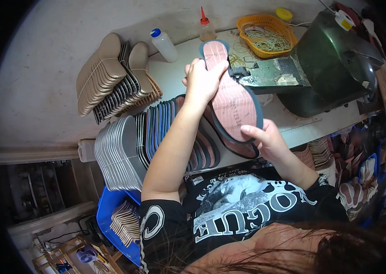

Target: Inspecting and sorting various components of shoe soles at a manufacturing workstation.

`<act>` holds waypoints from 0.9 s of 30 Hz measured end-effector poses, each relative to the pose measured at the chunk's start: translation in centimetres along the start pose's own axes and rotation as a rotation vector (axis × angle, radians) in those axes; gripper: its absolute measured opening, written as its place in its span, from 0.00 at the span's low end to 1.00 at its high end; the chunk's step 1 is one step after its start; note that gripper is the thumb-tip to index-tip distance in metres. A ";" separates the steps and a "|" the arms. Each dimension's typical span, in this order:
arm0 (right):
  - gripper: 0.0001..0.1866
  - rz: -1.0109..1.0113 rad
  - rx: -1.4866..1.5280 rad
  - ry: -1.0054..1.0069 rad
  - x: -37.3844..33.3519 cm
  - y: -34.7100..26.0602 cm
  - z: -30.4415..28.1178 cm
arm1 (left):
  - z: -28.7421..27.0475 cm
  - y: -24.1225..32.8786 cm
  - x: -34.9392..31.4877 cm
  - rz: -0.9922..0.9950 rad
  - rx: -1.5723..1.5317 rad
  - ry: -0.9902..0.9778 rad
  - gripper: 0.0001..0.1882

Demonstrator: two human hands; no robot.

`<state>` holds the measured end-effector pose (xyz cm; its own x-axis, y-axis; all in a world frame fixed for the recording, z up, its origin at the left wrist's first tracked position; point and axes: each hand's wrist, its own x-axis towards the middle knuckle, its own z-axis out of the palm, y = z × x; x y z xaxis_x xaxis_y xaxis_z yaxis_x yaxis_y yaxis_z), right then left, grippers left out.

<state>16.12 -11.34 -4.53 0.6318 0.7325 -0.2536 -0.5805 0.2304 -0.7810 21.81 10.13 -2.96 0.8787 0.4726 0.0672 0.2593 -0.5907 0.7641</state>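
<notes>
Both my hands hold one shoe insole point(235, 102), pink on its upward face with a blue-grey border. My left hand point(202, 80) is closed round the narrow part, thumb on top. Down at the broad end, my right hand point(266, 139) pinches the edge, its thumb on the pink face and its fingers hidden beneath. Under the held piece, another dark-edged insole point(243, 150) lies on the table point(174, 73). Left of it, beside my left forearm, a row of similar blue and black insoles point(156, 121) stands on edge.
Tied bundles of bronze insoles point(104, 75) and silver insoles point(117, 148) stand at the left. A dark green machine point(332, 68) fills the right side. Along the back are a white bottle point(164, 45), a red-tipped bottle point(207, 31) and a yellow basket point(246, 23) of rubber bands.
</notes>
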 end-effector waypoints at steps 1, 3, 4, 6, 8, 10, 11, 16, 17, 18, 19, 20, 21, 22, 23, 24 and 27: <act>0.15 0.087 0.049 -0.016 -0.2 0.1 0.3 | 0.1 -0.3 0.2 -0.010 0.006 -0.001 0.32; 0.16 0.146 0.073 -0.063 -0.3 0.3 0.9 | 0.4 -1.3 1.0 -0.024 -0.136 -0.019 0.32; 0.16 0.101 0.091 -0.049 -0.2 0.4 1.1 | 0.4 -1.5 1.3 -0.032 -0.132 -0.025 0.32; 0.16 0.038 0.084 -0.052 0.1 0.4 1.4 | 0.1 -1.6 1.9 -0.162 -0.146 -0.072 0.33; 0.16 0.034 0.137 -0.033 0.5 0.1 2.3 | -0.2 -2.8 3.0 -0.199 -0.158 -0.123 0.34; 0.15 0.025 0.214 -0.011 0.9 0.0 3.2 | -0.3 -4.2 4.0 -0.232 -0.138 -0.147 0.38; 0.15 0.026 0.221 -0.005 1.2 0.0 3.4 | -0.6 -4.6 4.6 -0.234 -0.134 -0.155 0.38; 0.16 -0.010 0.289 0.020 3.3 -0.4 3.7 | -2.1 -2.8 4.7 0.110 0.123 -0.028 0.41; 0.16 -0.029 0.298 0.009 3.7 -0.5 3.9 | -2.6 -2.8 4.8 0.357 0.090 0.014 0.40; 0.16 -0.049 0.314 0.022 4.0 -0.5 4.2 | -3.8 -2.8 5.1 0.244 -0.152 -0.415 0.35; 0.16 -0.053 0.316 0.034 4.4 -0.7 4.2 | -5.6 -1.0 5.3 0.264 -0.116 -0.777 0.26; 0.16 -0.056 0.318 0.042 4.6 -0.9 4.2 | -6.2 -0.6 5.2 0.346 -0.006 -0.816 0.26; 0.16 -0.059 0.320 0.051 4.8 -1.2 4.2 | -6.4 -0.2 5.2 0.429 0.103 -0.852 0.27; 0.17 -0.050 0.325 0.062 5.0 -1.3 4.3 | -6.4 0.1 5.3 0.370 0.053 -0.851 0.27; 0.17 -0.049 0.329 0.067 5.1 -1.3 4.2 | -6.6 0.4 5.6 0.369 0.053 -0.857 0.27; 0.17 -0.058 0.304 0.045 5.2 -1.2 3.9 | -6.7 0.8 5.9 0.281 0.084 -0.906 0.26; 0.18 -0.088 0.304 0.064 5.7 -1.6 3.9 | -6.9 1.0 6.3 0.241 0.144 -0.924 0.24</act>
<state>18.63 -5.03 -2.46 0.7121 0.6615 -0.2354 -0.6427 0.4791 -0.5978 24.84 17.03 2.69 0.8675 -0.3364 -0.3664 0.0234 -0.7082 0.7057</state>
